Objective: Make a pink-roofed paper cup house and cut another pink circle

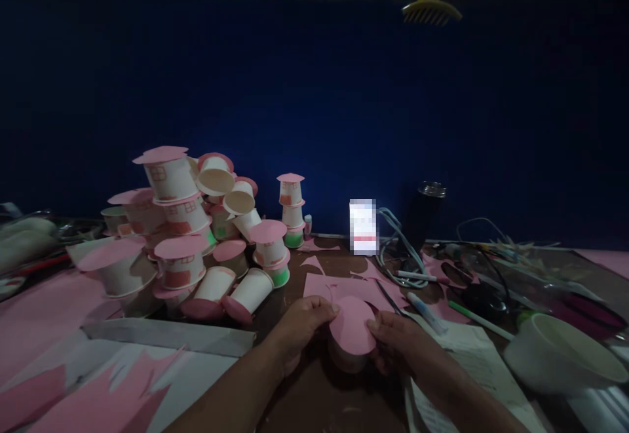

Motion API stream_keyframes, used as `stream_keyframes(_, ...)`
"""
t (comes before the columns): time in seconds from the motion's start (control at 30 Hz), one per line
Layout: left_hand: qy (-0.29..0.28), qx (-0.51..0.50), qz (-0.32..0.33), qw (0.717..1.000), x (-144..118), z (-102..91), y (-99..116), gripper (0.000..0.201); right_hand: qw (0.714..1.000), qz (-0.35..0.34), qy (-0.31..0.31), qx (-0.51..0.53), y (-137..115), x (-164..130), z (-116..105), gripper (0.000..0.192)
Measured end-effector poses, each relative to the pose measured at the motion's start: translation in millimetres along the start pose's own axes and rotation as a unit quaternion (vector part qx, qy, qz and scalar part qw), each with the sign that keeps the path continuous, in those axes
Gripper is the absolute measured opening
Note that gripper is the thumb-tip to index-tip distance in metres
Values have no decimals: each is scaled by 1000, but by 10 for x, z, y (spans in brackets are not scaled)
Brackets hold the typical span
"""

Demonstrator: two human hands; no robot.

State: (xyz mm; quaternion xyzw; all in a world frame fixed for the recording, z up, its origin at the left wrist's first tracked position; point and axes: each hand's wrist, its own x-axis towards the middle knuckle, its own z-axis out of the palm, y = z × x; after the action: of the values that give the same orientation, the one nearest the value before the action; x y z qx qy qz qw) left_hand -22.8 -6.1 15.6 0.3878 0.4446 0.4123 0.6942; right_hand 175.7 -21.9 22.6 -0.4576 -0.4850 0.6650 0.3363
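Both hands [344, 335] pinching pink disc [352, 325] edges

The cup [346, 354] under the pink paper disc [352, 325] is largely hidden. The white card [363, 226] is blurred beyond reading. The bowl [565, 354] is partly cut off at the right edge.

No text or label can be read.

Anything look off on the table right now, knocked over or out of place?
Yes: the cup pile at left is jumbled, with several cups tipped on their sides, such as one at its front edge. Pink paper scraps litter the table.
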Motion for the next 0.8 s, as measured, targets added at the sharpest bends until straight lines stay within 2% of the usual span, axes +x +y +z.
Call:
stream_keyframes(0.2,5,-3,12,1000,-5,14,-18,42,1000,-2,8,-25,61,27,-39,43)
stream_keyframes(0.33,33,60,31,997,46,30,-51,47,999,-4,24,-40,64,24,-3,41)
stream_keyframes(0.47,37,75,30,996,89,29,-79,48,991,-31,68,-114,22,2,34,40)
stream_keyframes(0.57,44,78,29,996,83,34,-82,48,975,-73,126,-171,-41,-42,10,36)
stream_keyframes(0.63,50,86,35,994,69,45,-76,48,943,-139,185,-238,-73,-79,-21,33)
stream_keyframes(0.67,53,88,38,994,63,51,-72,49,913,-188,210,-294,-80,-96,-35,37)
stream_keyframes(0.73,55,88,40,994,54,59,-67,50,831,-284,227,-422,-74,-119,-46,44)
stream_keyframes(0.8,51,89,38,994,56,58,-71,50,757,-339,206,-520,-50,-126,-30,47)
